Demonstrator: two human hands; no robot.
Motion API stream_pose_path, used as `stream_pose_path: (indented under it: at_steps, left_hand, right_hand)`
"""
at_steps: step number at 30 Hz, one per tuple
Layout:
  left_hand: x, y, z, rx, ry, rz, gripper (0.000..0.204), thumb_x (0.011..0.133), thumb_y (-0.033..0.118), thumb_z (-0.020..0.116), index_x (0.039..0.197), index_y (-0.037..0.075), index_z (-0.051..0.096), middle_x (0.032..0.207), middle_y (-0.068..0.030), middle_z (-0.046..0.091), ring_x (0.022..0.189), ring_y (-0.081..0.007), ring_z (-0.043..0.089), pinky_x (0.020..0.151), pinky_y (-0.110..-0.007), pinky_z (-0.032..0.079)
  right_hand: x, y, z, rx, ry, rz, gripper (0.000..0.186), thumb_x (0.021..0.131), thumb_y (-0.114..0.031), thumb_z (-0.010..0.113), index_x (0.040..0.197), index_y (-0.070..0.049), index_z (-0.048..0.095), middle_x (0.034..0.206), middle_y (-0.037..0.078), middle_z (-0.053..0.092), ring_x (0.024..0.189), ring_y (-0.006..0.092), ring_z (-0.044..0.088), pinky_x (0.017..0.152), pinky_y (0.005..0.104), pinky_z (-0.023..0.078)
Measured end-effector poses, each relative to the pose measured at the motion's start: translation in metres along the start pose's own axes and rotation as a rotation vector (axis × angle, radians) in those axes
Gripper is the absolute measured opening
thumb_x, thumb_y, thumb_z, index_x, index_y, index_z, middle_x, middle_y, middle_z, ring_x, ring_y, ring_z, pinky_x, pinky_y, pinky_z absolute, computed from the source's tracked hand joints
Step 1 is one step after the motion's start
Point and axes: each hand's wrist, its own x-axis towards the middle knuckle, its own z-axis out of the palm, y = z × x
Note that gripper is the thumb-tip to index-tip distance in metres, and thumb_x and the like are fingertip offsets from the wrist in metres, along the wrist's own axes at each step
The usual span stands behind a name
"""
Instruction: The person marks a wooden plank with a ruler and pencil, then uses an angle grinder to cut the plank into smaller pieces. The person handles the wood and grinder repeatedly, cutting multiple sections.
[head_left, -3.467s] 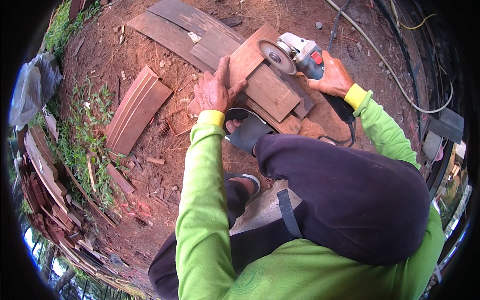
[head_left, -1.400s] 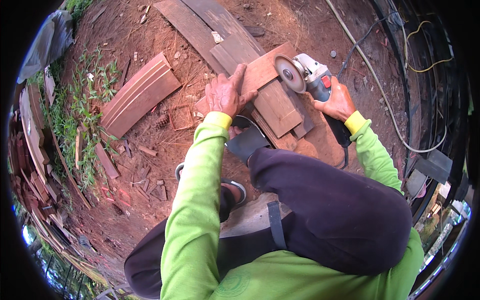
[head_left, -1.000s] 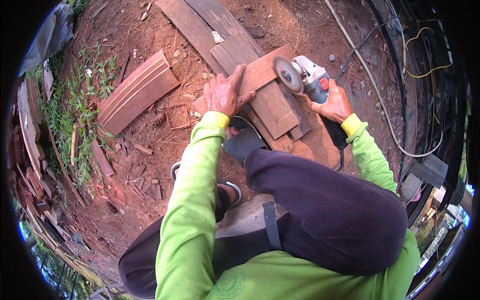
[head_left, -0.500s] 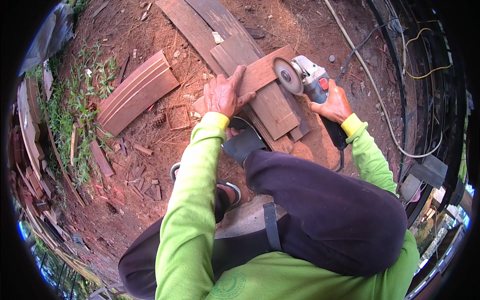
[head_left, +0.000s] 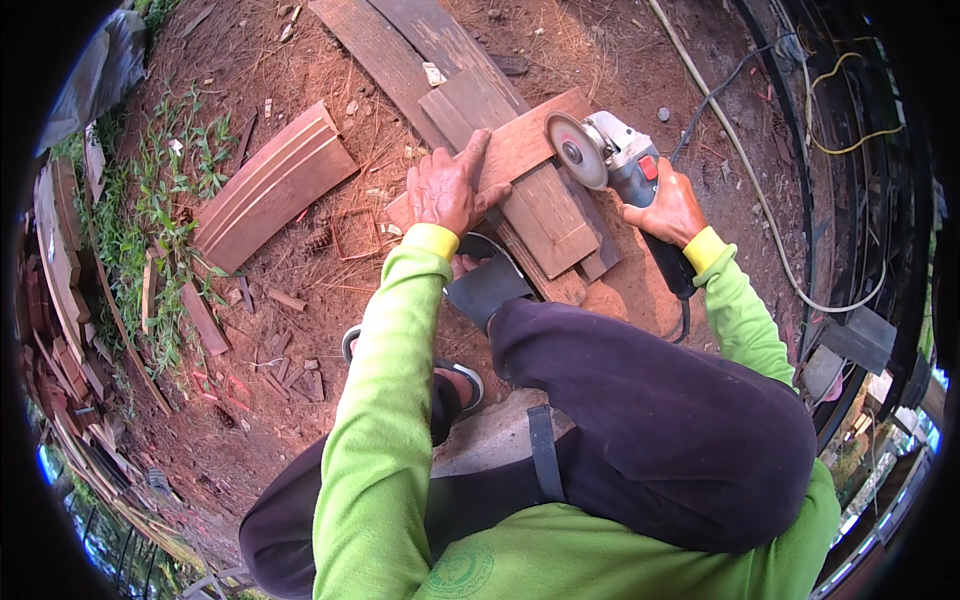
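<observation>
My right hand (head_left: 672, 208) is wrapped round the body of an angle grinder (head_left: 632, 172), with its thumb along the near side. The grinder's round disc (head_left: 572, 150) stands against the right end of a reddish-brown wooden board (head_left: 528, 143). Across the left part of that board lies my left hand (head_left: 445, 192), gripping it with the thumb on the near edge and the fingers toward the far side. Beneath, the board rests crosswise on a stack of planks (head_left: 548, 218). Whether the disc is spinning or cutting into the wood, I cannot tell.
A sandalled foot (head_left: 490, 272) is beside the planks, close under my left hand. Several grooved boards (head_left: 275, 185) lie together at the left. A dark power cord (head_left: 712, 100) and a pale hose (head_left: 722, 118) run along the right. Wood offcuts (head_left: 205, 318) litter the soil.
</observation>
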Motion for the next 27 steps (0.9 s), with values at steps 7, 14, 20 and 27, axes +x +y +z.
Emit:
stream_pose_path:
  at_steps: [7,14,20,27]
  left_hand:
    - [-0.0002,-0.0004,-0.0010,-0.007,0.004,0.002,0.076,0.074,0.054,0.073,0.140,0.027,0.045,0.093,-0.0196,0.060,0.091,-0.0367,0.060,0.077,-0.048,0.042]
    - [0.0007,0.0002,-0.0005,-0.008,0.003,-0.003,0.076,0.073,0.053,0.073,0.139,0.027,0.046,0.093,-0.0192,0.060,0.090,-0.0368,0.060,0.077,-0.047,0.042]
    - [0.0006,0.0009,-0.0014,-0.011,-0.008,-0.008,0.076,0.074,0.053,0.073,0.139,0.027,0.045,0.094,-0.0193,0.060,0.091,-0.0364,0.060,0.077,-0.047,0.041]
    - [0.0002,-0.0001,-0.0005,-0.011,-0.010,-0.011,0.076,0.074,0.054,0.073,0.140,0.027,0.045,0.095,-0.0196,0.060,0.091,-0.0362,0.060,0.078,-0.047,0.041]
  right_hand:
    - [0.0004,-0.0041,-0.0012,0.005,0.005,-0.001,0.068,0.063,-0.028,0.077,0.108,0.015,0.049,0.095,0.031,0.064,0.092,0.0419,0.066,0.083,0.0413,0.052]
    - [0.0005,0.0010,0.0013,0.004,0.002,-0.002,0.068,0.063,-0.029,0.076,0.107,0.015,0.049,0.094,0.032,0.064,0.091,0.0421,0.066,0.082,0.0415,0.052]
    - [0.0008,-0.0005,0.0000,-0.009,0.000,0.005,0.067,0.063,-0.028,0.076,0.107,0.015,0.049,0.093,0.032,0.064,0.091,0.0423,0.066,0.082,0.0417,0.052]
    - [0.0011,0.0007,0.0015,0.003,0.004,-0.012,0.067,0.062,-0.028,0.076,0.106,0.015,0.050,0.094,0.032,0.064,0.091,0.0421,0.066,0.082,0.0423,0.052]
